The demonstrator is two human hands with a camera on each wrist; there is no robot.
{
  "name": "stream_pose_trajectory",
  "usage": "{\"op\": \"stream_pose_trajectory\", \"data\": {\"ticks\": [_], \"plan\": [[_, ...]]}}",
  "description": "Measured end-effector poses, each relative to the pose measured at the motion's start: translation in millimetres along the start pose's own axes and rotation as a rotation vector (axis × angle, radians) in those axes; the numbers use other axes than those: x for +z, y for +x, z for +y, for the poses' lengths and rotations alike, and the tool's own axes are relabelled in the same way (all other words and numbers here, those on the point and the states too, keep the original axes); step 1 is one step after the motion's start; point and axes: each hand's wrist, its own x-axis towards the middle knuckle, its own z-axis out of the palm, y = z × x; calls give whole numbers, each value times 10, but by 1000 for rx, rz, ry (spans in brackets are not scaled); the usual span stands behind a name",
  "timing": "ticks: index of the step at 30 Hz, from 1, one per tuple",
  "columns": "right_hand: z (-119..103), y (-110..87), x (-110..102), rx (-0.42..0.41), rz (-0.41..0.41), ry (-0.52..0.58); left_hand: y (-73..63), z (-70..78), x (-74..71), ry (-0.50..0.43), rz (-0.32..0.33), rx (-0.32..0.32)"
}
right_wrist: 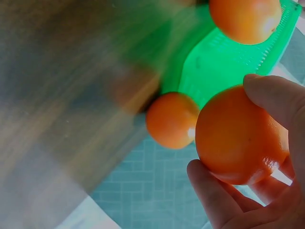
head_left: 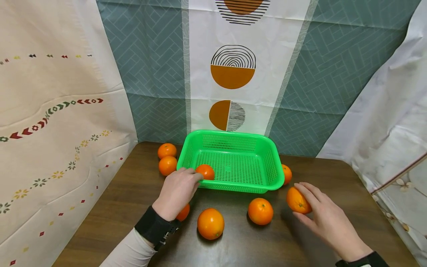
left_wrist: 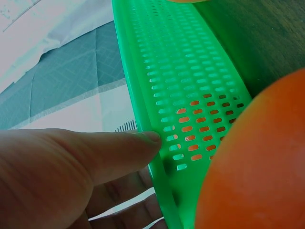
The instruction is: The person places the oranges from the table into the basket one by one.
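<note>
On the left of the table (head_left: 110, 215), from where I stand, two oranges sit one behind the other, the far orange (head_left: 167, 150) and the nearer orange (head_left: 168, 165), close beside the left end of a green basket (head_left: 237, 185). The person's left hand (head_left: 180, 191) pinches the basket's near rim, thumb on one side of the wall and fingers on the other; a hard tug there might tip the basket or shove it into those two. Below that wrist, a half-hidden orange (head_left: 183, 213) could be knocked rolling by a careless forearm. Inside the basket, at the near left, lies a single orange (head_left: 205, 171), right by the left fingers; whether they touch it I can't tell. Farther right, in front of the basket, are a middle orange (head_left: 211, 223) and another loose orange (head_left: 260, 211); being round, either could run toward the near edge if bumped. An orange (head_left: 287, 174) peeks out past the basket's right end. Rightmost, the right hand (head_left: 325, 215) holds an orange (head_left: 299, 200) between thumb and curled fingers. Its skin looks glossy, so a loose grip might let it slip, perhaps into the orange just beyond.
</note>
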Motion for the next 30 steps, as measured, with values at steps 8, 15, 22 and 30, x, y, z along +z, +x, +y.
{"op": "stream_pose_trajectory", "data": {"ticks": [8,15,22,30], "plan": [[-46,114,-55,-26,12,11,-12,2,-8,-1,10,3],[-109,184,-73,-28,-1,11,-6,7,-8,0,4,-1],[-163,293,-58,-45,-4,25,-10,6,-11,-3,-2,-3],[-211,461,-52,-75,11,32,-14,5,-13,0,0,1]]}}
